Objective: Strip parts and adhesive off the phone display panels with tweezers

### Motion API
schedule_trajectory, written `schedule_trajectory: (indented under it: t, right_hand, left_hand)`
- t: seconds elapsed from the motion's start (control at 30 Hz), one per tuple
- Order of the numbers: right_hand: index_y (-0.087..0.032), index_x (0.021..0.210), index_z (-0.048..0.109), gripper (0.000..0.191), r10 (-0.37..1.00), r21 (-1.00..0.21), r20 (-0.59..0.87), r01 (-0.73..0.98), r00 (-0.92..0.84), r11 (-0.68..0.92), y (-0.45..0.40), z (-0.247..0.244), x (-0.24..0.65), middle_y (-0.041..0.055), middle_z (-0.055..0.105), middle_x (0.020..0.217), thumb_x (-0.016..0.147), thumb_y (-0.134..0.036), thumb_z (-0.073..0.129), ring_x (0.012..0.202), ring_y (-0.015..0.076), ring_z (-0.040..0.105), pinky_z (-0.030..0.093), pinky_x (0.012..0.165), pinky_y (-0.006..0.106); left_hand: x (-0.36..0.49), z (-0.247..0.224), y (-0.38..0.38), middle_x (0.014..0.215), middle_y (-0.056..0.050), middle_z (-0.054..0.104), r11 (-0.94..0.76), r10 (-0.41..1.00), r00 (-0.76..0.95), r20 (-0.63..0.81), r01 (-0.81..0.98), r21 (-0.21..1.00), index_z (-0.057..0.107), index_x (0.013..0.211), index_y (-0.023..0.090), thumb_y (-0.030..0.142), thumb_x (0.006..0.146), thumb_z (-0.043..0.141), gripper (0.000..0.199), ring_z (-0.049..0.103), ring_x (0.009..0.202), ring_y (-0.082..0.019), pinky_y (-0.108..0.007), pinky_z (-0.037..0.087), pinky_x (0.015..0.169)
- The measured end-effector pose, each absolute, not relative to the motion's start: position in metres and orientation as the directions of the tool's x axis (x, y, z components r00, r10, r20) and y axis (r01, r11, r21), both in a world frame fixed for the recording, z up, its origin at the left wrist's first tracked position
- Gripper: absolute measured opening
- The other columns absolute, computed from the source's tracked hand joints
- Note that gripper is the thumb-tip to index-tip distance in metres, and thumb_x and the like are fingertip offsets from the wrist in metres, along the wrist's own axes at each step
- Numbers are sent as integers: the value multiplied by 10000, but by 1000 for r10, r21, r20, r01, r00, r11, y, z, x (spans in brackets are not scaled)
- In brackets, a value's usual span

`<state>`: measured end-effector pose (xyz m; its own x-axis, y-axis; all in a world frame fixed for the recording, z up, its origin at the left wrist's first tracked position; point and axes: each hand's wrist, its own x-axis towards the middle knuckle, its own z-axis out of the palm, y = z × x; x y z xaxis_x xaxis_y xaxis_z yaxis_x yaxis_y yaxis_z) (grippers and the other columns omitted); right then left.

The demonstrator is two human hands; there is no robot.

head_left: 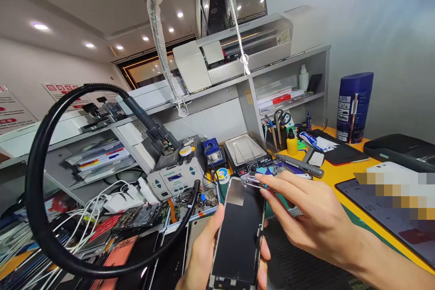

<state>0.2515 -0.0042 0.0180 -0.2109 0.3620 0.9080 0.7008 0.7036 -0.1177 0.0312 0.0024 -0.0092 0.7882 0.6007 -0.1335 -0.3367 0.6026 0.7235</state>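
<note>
My left hand (204, 240) is wrapped around a phone screen assembly (236, 231), its black inner side facing me. A silvery metal patch shows near the top left of that assembly, and small connectors line its bottom end. In my right hand (306, 213), thumb and fingers pinch thin metal tweezers (256, 184). The tips of the tweezers are at the assembly's top edge; whether they grip a small part there is too fine to make out. Beneath my right hand lies a dark perforated mat (299, 253).
A hot air station (176, 176) stands behind, its black hose (34, 181) looping across the left. Beside it are a heating plate (245, 149) and a parts tray (193, 204). Phones and white cables crowd the left. At right lies a tablet-like screen (380, 217); a yellow bottle (291, 142) stands behind.
</note>
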Motion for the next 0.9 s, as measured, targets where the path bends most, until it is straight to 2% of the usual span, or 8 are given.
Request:
schedule_trajectory:
  t: [0.13, 0.27, 0.47, 0.6, 0.77, 0.9]
  right_hand:
    - [-188, 1228, 648, 333, 401, -206, 901, 652, -164, 730, -6, 20, 250, 102, 637, 1055, 919, -72, 608, 825, 160, 662, 532, 672, 278]
    - [-219, 1241, 662, 355, 429, -251, 893, 642, -134, 724, -8, 18, 249, 106, 614, 1111, 914, -87, 621, 836, 158, 667, 549, 706, 298]
    - [-216, 1217, 675, 337, 451, -277, 884, 633, -127, 722, -6, 17, 247, 102, 625, 1103, 917, -78, 610, 854, 162, 663, 539, 709, 295]
    - [-224, 1216, 668, 338, 446, -277, 887, 634, -122, 723, -5, 17, 246, 92, 624, 1090, 916, -78, 614, 795, 139, 644, 520, 662, 268]
    - [-221, 1209, 662, 337, 438, -275, 890, 616, -127, 738, -7, 18, 246, 88, 632, 1057, 912, -70, 610, 843, 157, 653, 524, 673, 273]
    - [-197, 1181, 674, 305, 429, -269, 894, 610, -129, 745, -7, 19, 246, 101, 639, 1035, 917, -67, 596, 814, 159, 660, 538, 670, 285]
  left_hand:
    - [30, -9, -1, 801, -164, 693, 616, 547, 812, -207, -223, 755, 728, 998, -6, 779, 921, 155, 974, 681, 721, -201, -275, 512, 685]
    - [33, -9, 0, 790, -160, 687, 581, 568, 797, -205, -212, 786, 734, 1005, -16, 786, 909, 208, 965, 674, 703, -191, -260, 501, 682]
    - [36, -8, -3, 772, -149, 686, 541, 588, 770, -248, -147, 828, 753, 974, 23, 770, 910, 256, 900, 642, 682, -180, -260, 478, 685]
    - [38, -5, -5, 715, -147, 670, 558, 583, 763, -280, -125, 820, 756, 907, 23, 841, 843, 303, 938, 622, 632, -170, -246, 461, 644]
    - [41, -4, -4, 713, -145, 662, 578, 580, 749, -321, -100, 810, 753, 899, 21, 845, 813, 371, 912, 613, 601, -161, -242, 455, 631]
    - [39, -10, -5, 713, -146, 664, 596, 605, 721, -337, -129, 793, 745, 924, 5, 852, 826, 305, 960, 615, 593, -163, -240, 446, 611]
